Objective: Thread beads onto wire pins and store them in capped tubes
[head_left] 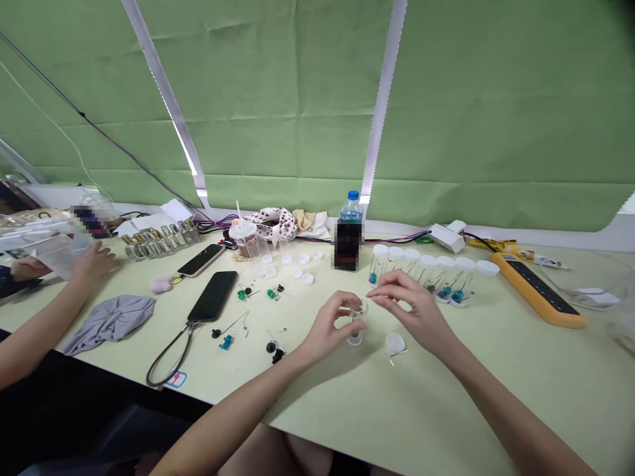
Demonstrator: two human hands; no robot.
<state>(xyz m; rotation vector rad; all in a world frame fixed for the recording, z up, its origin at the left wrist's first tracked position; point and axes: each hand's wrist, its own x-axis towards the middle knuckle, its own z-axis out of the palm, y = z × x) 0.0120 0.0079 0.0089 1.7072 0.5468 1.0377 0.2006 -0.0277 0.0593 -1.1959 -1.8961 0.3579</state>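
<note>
Near the table's front middle, my left hand (330,325) is wrapped round a small clear vial (354,340) with a white base, standing upright. Something dark shows inside the vial, too small to name. My right hand (415,309) is just right of the vial's mouth, thumb and fingers pinched together; what they hold, if anything, I cannot make out. Below it lie a white cap (395,342) and a thin bent metal piece (398,356). Behind my right hand stands a row of white-capped clear vials (380,264), some with blue parts and thin metal rods inside.
Left of my hands lie blue parts (226,342), black parts (278,356), green parts (271,293) and several loose white caps (297,272). Two phones (213,296), a water bottle (352,210) and an orange power strip (540,294) surround them. A co-worker's arm (54,311) reaches in at left.
</note>
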